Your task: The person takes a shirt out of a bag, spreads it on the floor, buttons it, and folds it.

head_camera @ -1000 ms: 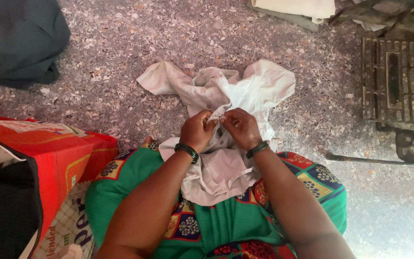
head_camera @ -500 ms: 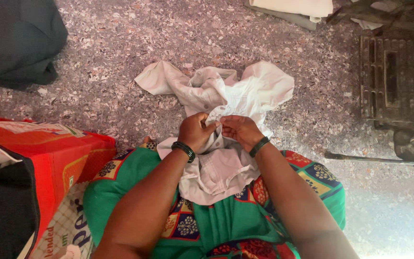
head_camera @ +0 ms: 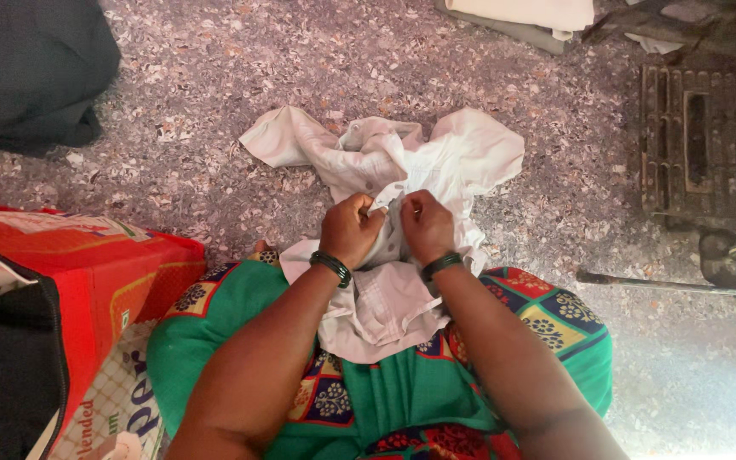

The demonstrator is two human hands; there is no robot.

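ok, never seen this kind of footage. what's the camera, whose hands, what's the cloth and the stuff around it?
There is no machine here. The one view comes from a camera worn on a person's head, looking down at their own lap and hands. The person sits on a speckled floor in green patterned clothing. The left hand and right hand both pinch a crumpled white garment that runs from the lap out onto the floor. Each wrist wears a dark bangle. At the left stands a red printed bag, with dark cloth beyond it. At the right are a dark metal grate and a thin rod.
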